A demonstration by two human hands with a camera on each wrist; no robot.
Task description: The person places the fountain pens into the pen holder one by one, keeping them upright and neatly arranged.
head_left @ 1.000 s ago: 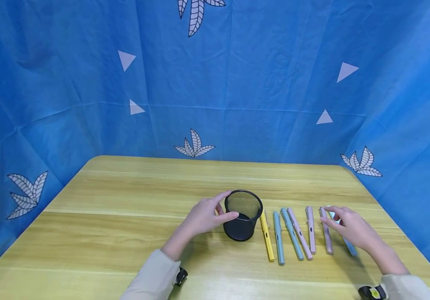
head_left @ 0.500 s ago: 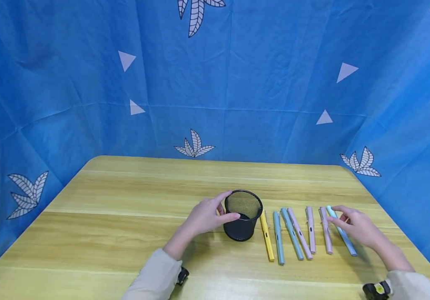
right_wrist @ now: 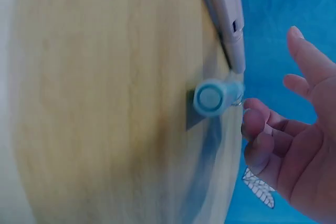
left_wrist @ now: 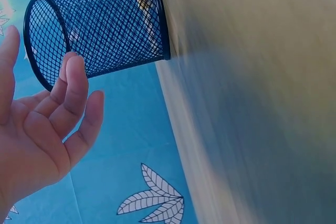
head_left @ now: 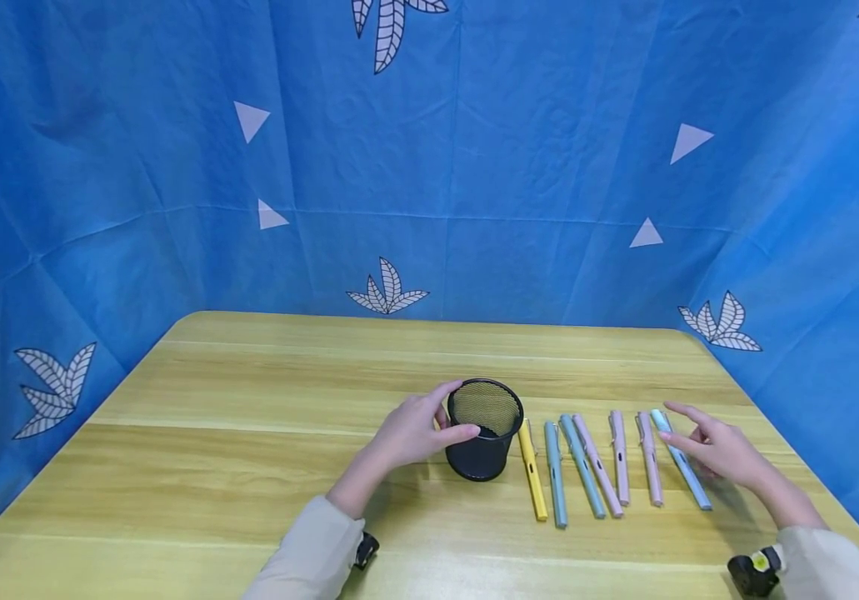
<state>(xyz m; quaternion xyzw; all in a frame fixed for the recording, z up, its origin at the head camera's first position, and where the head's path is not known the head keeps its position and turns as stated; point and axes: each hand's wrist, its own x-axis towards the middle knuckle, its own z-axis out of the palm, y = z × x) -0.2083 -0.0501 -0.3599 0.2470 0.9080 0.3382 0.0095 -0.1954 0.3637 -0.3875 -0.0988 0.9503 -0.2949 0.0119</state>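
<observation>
A black mesh pen holder (head_left: 478, 450) stands upright on the table. Beside its left rim is my left hand (head_left: 414, 429), thumb and index finger spread along the rim; in the left wrist view its relaxed fingers (left_wrist: 76, 85) reach the rim, though firm contact cannot be told. My right hand (head_left: 725, 450) hovers just right of a light blue pen (head_left: 684, 467), thumb and index extended and apart, holding nothing. That pen's round end (right_wrist: 210, 99) faces the right wrist camera, with a lilac pen (right_wrist: 231, 24) beyond it.
Between holder and right hand lie a yellow pen (head_left: 533, 475), two teal pens (head_left: 556, 479) and three lilac pens (head_left: 649, 462), roughly side by side. The wooden table (head_left: 249, 375) ends at a blue patterned cloth (head_left: 549, 150).
My right hand has shifted a little to the right, uncovering the light blue pen and a lilac pen, and its thumb and index have spread. The left hand and pen holder stay put.
</observation>
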